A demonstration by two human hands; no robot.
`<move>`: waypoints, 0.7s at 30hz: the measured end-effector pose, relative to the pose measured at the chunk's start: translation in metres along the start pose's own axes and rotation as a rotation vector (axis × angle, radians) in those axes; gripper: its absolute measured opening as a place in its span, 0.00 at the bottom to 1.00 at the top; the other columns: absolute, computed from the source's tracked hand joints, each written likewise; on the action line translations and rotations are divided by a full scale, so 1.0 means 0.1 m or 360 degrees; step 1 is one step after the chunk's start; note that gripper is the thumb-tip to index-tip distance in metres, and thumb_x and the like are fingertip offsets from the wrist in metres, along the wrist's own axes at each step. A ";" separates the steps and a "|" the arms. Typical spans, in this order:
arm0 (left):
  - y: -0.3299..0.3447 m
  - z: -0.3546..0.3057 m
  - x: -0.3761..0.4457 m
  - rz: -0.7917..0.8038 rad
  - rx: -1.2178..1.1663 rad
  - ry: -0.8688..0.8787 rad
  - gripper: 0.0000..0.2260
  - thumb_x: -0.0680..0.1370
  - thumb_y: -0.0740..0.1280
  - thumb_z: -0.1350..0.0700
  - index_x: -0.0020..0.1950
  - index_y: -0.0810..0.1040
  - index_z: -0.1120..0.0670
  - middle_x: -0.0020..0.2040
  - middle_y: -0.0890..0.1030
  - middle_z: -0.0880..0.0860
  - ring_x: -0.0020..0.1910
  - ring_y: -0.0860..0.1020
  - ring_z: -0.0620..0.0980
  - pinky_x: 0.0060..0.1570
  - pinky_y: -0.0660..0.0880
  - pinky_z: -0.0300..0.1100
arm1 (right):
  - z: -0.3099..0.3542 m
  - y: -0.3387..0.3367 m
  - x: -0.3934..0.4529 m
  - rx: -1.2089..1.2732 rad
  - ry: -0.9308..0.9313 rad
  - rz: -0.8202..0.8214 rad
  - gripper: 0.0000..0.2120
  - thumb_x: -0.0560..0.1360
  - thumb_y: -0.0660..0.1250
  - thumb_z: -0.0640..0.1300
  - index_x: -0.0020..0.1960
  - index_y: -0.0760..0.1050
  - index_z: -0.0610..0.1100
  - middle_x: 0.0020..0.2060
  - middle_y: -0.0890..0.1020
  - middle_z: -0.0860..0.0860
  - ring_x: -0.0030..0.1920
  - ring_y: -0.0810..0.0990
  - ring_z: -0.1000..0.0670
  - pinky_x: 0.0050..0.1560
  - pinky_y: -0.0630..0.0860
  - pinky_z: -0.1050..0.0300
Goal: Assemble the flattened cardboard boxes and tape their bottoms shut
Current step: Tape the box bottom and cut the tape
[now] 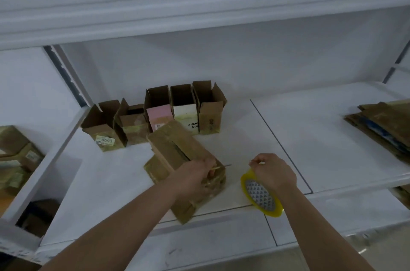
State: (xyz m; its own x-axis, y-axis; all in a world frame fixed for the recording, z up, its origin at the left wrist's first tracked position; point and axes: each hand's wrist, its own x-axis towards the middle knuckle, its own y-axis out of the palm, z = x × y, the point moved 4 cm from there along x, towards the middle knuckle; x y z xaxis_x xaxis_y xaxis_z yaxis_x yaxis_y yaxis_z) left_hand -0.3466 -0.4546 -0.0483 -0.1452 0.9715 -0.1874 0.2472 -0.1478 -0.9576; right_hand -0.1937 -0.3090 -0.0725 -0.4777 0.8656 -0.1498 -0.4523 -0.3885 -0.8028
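A brown cardboard box (177, 150) lies on its side on the white shelf (310, 137), its folded bottom flaps facing up. My left hand (195, 176) grips the near end of this box, and a thin blade-like tool pokes out from the fingers to the right. My right hand (274, 173) holds a yellow-rimmed roll of clear tape (261, 196) just right of the box, with thumb and finger pinched above the roll. Whether a tape strip runs between my hands is too faint to tell.
Several assembled open boxes (155, 113) stand in a row at the back of the shelf. A stack of flattened cardboard (381, 126) lies at the right edge. More boxes (15, 150) sit in the left bay. An upper shelf (199, 4) overhangs.
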 end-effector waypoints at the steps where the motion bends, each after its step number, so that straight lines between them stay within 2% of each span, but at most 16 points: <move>1: -0.01 0.02 -0.07 0.0019 0.0014 0.0046 0.19 0.74 0.73 0.51 0.55 0.64 0.51 0.43 0.68 0.48 0.42 0.69 0.49 0.37 0.63 0.42 | 0.01 0.01 -0.01 -0.0020 0.0000 -0.0002 0.08 0.77 0.61 0.54 0.47 0.78 0.56 0.42 0.81 0.54 0.42 0.79 0.49 0.42 0.72 0.57; 5: -0.07 0.10 -0.33 0.0083 0.0135 0.0210 0.19 0.74 0.73 0.50 0.57 0.68 0.54 0.48 0.68 0.47 0.44 0.66 0.45 0.38 0.59 0.41 | 0.09 0.01 -0.05 -0.0067 -0.0008 0.0038 0.08 0.77 0.61 0.54 0.47 0.78 0.55 0.42 0.81 0.54 0.43 0.79 0.49 0.42 0.73 0.57; 9: -0.13 0.26 -0.51 0.0082 0.0208 0.0324 0.18 0.72 0.74 0.50 0.56 0.70 0.53 0.52 0.73 0.48 0.45 0.67 0.43 0.39 0.60 0.41 | 0.20 0.04 -0.07 -0.0030 -0.0066 0.0165 0.05 0.76 0.65 0.54 0.44 0.79 0.58 0.46 0.82 0.55 0.48 0.80 0.50 0.49 0.75 0.55; 12: -0.17 0.45 -0.60 0.0007 0.0154 0.0253 0.15 0.71 0.74 0.47 0.49 0.71 0.50 0.47 0.73 0.45 0.43 0.71 0.44 0.38 0.65 0.41 | 0.34 0.01 -0.09 0.0257 -0.0164 0.0203 0.06 0.74 0.69 0.56 0.41 0.81 0.56 0.46 0.83 0.57 0.50 0.80 0.52 0.53 0.75 0.53; 14: -0.20 0.52 -0.66 -0.0119 -0.0206 0.0139 0.15 0.71 0.74 0.45 0.40 0.70 0.49 0.37 0.71 0.44 0.36 0.69 0.42 0.35 0.64 0.39 | 0.50 -0.06 -0.13 0.0437 -0.0273 0.0197 0.07 0.73 0.71 0.56 0.41 0.82 0.54 0.45 0.84 0.58 0.51 0.81 0.53 0.57 0.75 0.50; 17: -0.37 0.53 -0.69 -0.0600 -0.0901 -0.0170 0.17 0.74 0.72 0.45 0.34 0.69 0.51 0.29 0.70 0.45 0.29 0.68 0.41 0.34 0.67 0.38 | 0.75 -0.19 -0.24 0.0535 -0.0404 0.0232 0.08 0.74 0.71 0.55 0.43 0.84 0.53 0.42 0.84 0.58 0.48 0.82 0.55 0.56 0.77 0.48; 19: -0.53 0.43 -0.69 -0.0854 -0.1173 -0.0346 0.15 0.74 0.70 0.42 0.36 0.73 0.51 0.32 0.75 0.45 0.32 0.73 0.41 0.37 0.71 0.37 | 0.89 -0.27 -0.32 0.0561 -0.0458 0.0270 0.08 0.74 0.70 0.55 0.44 0.85 0.53 0.42 0.85 0.57 0.46 0.82 0.55 0.54 0.78 0.51; 21: -0.61 0.29 -0.63 -0.0826 -0.1447 -0.0426 0.16 0.70 0.69 0.35 0.44 0.77 0.48 0.43 0.80 0.45 0.44 0.78 0.42 0.45 0.74 0.39 | 1.00 -0.32 -0.40 0.0554 -0.0487 0.0281 0.07 0.74 0.70 0.55 0.46 0.85 0.54 0.44 0.85 0.57 0.47 0.82 0.56 0.53 0.78 0.54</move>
State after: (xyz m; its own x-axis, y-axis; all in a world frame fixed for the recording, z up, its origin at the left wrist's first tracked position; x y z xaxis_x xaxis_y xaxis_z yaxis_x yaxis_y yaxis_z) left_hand -0.3800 -0.5119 0.0159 -0.6146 0.7874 0.0471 0.6975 0.5704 -0.4337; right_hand -0.2357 -0.3629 0.0166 -0.7454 0.6649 -0.0478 -0.5444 -0.6485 -0.5321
